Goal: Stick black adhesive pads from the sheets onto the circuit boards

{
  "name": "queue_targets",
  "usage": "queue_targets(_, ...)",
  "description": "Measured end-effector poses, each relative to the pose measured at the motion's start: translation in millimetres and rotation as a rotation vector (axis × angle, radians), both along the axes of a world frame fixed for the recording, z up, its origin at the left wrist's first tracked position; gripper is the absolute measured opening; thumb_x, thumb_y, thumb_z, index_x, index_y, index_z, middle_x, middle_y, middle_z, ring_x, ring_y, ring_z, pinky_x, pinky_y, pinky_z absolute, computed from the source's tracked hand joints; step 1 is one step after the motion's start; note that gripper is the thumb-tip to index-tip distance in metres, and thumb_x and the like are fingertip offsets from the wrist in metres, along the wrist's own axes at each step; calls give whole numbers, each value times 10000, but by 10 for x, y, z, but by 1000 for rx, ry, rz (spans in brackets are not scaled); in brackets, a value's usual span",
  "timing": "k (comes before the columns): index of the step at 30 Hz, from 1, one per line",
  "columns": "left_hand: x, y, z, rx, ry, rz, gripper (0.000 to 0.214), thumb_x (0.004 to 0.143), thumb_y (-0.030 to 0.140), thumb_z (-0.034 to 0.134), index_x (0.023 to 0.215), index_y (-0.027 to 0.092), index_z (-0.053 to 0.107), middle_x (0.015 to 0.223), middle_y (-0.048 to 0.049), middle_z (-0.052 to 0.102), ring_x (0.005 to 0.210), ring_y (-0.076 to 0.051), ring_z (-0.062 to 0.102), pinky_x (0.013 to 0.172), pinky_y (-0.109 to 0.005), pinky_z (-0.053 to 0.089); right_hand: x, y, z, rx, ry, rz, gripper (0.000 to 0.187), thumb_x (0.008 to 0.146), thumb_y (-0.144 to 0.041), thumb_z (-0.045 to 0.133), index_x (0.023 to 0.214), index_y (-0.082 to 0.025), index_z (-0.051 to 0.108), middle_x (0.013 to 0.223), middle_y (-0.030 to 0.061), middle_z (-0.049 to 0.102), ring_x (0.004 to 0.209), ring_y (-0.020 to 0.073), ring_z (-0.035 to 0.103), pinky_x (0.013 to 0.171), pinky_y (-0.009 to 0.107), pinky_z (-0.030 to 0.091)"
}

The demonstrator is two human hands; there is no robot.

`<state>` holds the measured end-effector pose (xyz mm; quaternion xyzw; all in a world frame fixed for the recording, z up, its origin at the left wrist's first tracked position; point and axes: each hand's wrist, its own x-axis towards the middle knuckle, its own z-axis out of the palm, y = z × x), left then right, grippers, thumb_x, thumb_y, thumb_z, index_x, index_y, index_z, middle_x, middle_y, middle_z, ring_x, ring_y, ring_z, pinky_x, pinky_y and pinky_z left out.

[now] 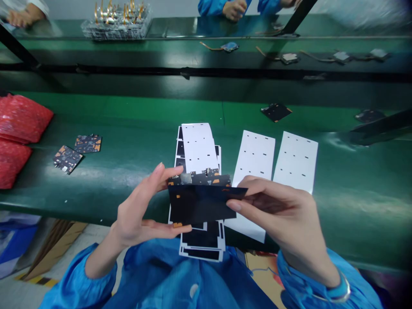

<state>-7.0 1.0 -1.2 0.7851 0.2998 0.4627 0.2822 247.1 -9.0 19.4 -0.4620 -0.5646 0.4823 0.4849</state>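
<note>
- Left hand (144, 212): grip clamped on the black sheet (202, 202), thumb below, fingers on top.
- Right hand (277, 210): grip pinches the opposite edge, probably to keep its face untouched.
- Stack (198, 146) lies beneath both grips on the worktop (128, 128).

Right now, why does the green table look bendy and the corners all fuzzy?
Head view: the wide lens bends the green table; the top right corner is smeared; pale glare streaks the table's right side; the left hand, right hand and black sheet look sharp.
</note>
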Motion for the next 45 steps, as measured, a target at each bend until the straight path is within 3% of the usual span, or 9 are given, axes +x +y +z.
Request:
queue_targets(11,-14,59,11,203,103,-5,921,758,237,857,1546,252,382,1536,-109,493,1339,-239,566,1067,-306,566,-13,11,21,113,-116,13,174,827,-186,759,739,-222,614,665,-50,585,594,66,542,509,156,475)
queue_targets(17,-16,54,66,224,442,-55,329,896,187,697,1223,220,688,1476,-101,501,1245,-229,633,1006,-319,609,-8,11,-39,630,-890,-27,310,1006,-300,540,750,-163,649,616,8,653,472,86,553,413,231,383)
queue_targets(22,34,448,86,197,571,-327,296,933,238,640,1225,254,680,1439,-118,550,1269,-271,619,1032,-410,592,147,115,-253,568,-1281,-105,687,1035,-544,307,572,-159,638,424,15,559,303,127,473,329,289,241)
queue_targets(25,128,1037,59,208,561,-148,296,925,279,662,1221,283,669,1506,-90,491,1392,-313,509,1131,-535,487,123,177,-488,515,-1192,20,649,992,-621,358,1073,-107,745,996,151,787,797,247,760,580,331,578)
queue_targets(27,189,1398,4,120,644,113,485,907,304,691,1374,262,565,1611,-132,342,1477,-389,375,1157,-620,410,30,186,-682,548,-1177,176,799,887,-687,528,1419,-92,557,1467,217,552,1323,370,571,984,504,564)
queue_targets(30,220,1579,-161,-22,825,289,724,907,380,682,1532,185,371,1682,-233,69,1530,-487,148,1156,-701,318,-59,154,-961,498,-1229,335,957,823,-722,577,1560,-147,369,1644,184,264,1519,419,251,1145,654,377)
queue_targets(36,127,718,-668,-32,1002,-16,744,967,530,517,1594,234,248,1687,-211,102,1554,-423,74,1202,-694,189,653,69,-1253,269,-1204,260,865,926,-718,363,1626,-280,106,1686,101,124,1563,338,68,1194,698,227)
queue_targets(41,204,-24,-849,22,982,82,801,977,478,522,1623,243,111,1680,-232,88,1548,-438,28,1159,-715,281,1438,146,-1167,150,-1247,54,843,870,-762,449,1503,-206,473,1612,220,333,1515,448,224,1124,795,232)
queue_targets(45,364,-419,-876,94,1004,138,905,902,546,617,1614,192,185,1653,-271,182,1514,-515,132,1086,-723,388,1224,556,-884,289,-1123,30,620,937,-642,484,1365,-209,601,1589,193,402,1492,393,336,1178,741,219)
